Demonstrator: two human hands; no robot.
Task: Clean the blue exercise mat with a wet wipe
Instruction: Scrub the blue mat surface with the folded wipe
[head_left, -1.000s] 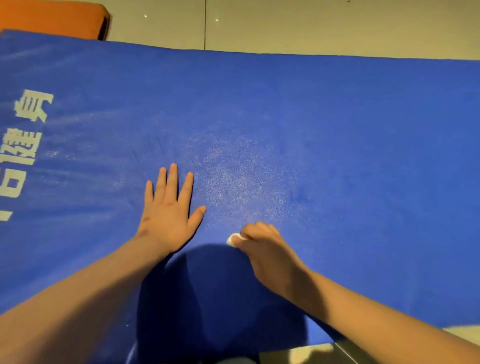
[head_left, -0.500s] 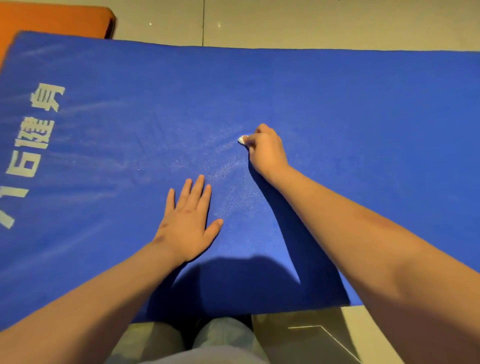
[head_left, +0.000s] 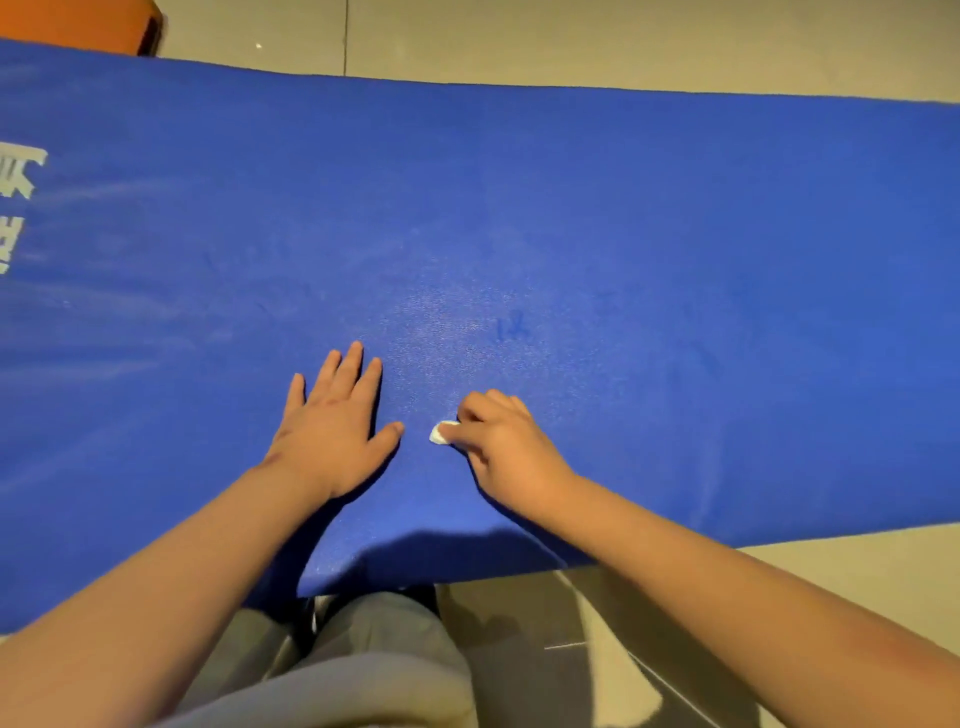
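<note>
The blue exercise mat (head_left: 649, 249) lies flat on the floor and fills most of the view, with white characters printed at its left end. My left hand (head_left: 332, 431) rests flat on the mat, fingers straight and spread. Just to its right, my right hand (head_left: 506, 447) grips a small white wet wipe (head_left: 441, 432) with curled fingers and holds it down on the mat near the front edge. Only a small corner of the wipe shows past the fingers. A paler, speckled patch of mat lies just beyond both hands.
Beige tiled floor (head_left: 571, 41) borders the mat at the back and at the front right. An orange object (head_left: 72, 23) sits at the top left corner behind the mat. My grey-trousered knees (head_left: 363, 649) are at the mat's front edge.
My right hand, which had reached out toward the middle of the mat, has drawn back with the wipe to beside my left hand. The left hand has stayed flat on the mat.
</note>
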